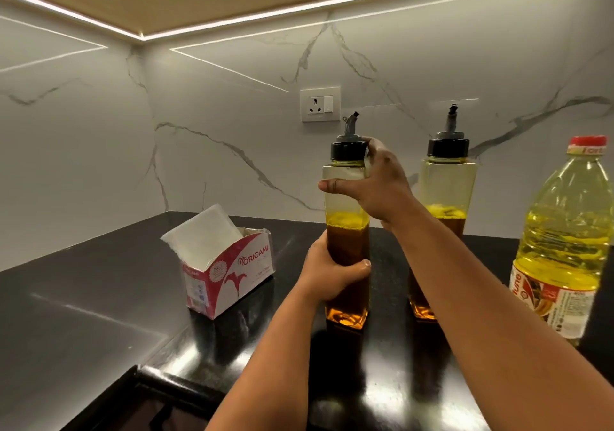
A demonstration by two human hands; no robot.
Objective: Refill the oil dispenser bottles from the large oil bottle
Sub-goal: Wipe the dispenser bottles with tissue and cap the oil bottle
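Head view centres on the near oil dispenser bottle (347, 231), standing upright on the black counter (99, 297), roughly half full of amber oil. The left hand (327, 272) wraps its fingers round the bottle's lower body from the nine o'clock side. The right hand (375, 184) comes in from three o'clock, fingers curled behind the black cap (349, 151) and neck, thumb laid across the clear upper body, so both hands hold this one bottle. Its grey pour spout (352, 123) points toward one o'clock. At three o'clock, well apart from the hands, stands the second dispenser bottle (447, 181), partly hidden by the right forearm. Farther toward three o'clock stands the large oil bottle (564, 231), red cap on. At nine o'clock sits a tissue box (229, 271).
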